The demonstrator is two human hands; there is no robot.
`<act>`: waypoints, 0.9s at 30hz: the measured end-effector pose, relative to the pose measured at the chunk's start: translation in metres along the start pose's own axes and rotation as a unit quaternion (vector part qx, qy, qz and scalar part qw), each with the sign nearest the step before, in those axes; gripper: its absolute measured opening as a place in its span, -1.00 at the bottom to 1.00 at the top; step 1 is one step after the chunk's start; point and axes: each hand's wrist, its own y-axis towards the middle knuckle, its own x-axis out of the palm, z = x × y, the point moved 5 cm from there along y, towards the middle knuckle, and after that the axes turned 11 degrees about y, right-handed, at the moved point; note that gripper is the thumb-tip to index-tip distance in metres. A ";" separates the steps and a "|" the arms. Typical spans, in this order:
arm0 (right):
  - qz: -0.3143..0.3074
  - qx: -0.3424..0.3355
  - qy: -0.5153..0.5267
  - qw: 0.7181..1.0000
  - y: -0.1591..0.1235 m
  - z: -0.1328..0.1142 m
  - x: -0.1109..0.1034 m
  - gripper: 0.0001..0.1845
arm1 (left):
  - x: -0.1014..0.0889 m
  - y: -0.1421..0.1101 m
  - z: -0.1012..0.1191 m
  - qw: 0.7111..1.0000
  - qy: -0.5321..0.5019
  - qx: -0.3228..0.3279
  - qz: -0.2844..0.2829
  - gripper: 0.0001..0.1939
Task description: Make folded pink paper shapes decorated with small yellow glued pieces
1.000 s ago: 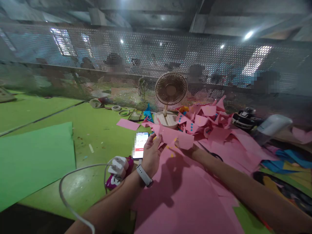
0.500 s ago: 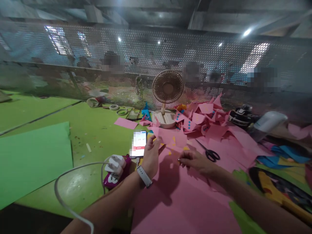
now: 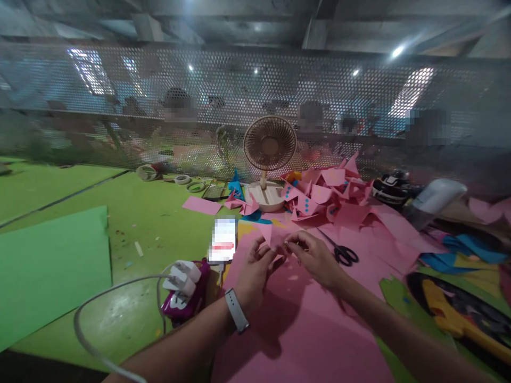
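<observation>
My left hand (image 3: 255, 268), with a light watch band (image 3: 236, 310) at the wrist, has its fingers curled around the lower edge of a pink paper piece (image 3: 266, 232), which shows a pointed fold. Close beside it, my right hand (image 3: 315, 258) pinches something tiny and pale between thumb and forefinger, too small to name. Both hands are over a large pink sheet (image 3: 319, 330). Black-handled scissors (image 3: 345, 255) lie just right of my right hand. A lit phone (image 3: 222, 240) is left of my left hand.
A small fan (image 3: 270, 143) stands behind, beside a heap of folded pink paper (image 3: 331, 186). At left are a purple power strip (image 3: 179, 308) with a looping cable and a green sheet (image 3: 56, 271). A black tray (image 3: 419, 287) with a yellow-handled tool sits at right.
My right hand has moved up and left, close to my left hand. The pink paper, spread wider before with yellow marks showing, now appears turned or folded to a narrower point.
</observation>
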 end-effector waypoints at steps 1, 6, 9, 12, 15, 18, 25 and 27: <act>0.007 -0.001 -0.010 1.000 0.000 0.001 0.000 -0.85 | 0.001 0.000 0.000 1.000 -0.002 0.000 -0.006 -0.56; 0.008 -0.030 -0.042 0.999 0.000 0.001 0.001 -0.86 | 0.002 0.001 0.002 1.000 0.023 0.010 -0.013 -0.55; 0.007 -0.052 -0.078 0.996 -0.002 -0.002 0.004 -0.86 | 0.000 0.003 0.004 0.998 0.065 0.023 0.002 -0.55; 0.012 -0.068 -0.104 0.992 -0.005 -0.007 0.005 -0.86 | -0.002 0.005 0.004 0.995 0.088 0.035 0.006 -0.51; 0.013 -0.070 -0.108 0.992 -0.006 -0.011 0.004 -0.88 | -0.005 0.007 0.003 0.994 0.098 0.044 0.003 -0.46; 0.001 -0.064 -0.097 0.993 -0.006 -0.012 0.001 -0.88 | -0.006 0.008 0.002 0.993 0.111 0.051 -0.003 -0.44; -0.009 -0.037 -0.098 0.995 -0.003 -0.012 -0.007 -0.90 | -0.006 0.007 0.002 0.990 0.132 0.053 -0.001 -0.39; -0.018 -0.030 -0.093 0.995 -0.002 -0.012 -0.007 -0.91 | -0.006 0.007 0.002 0.988 0.142 0.053 -0.001 -0.39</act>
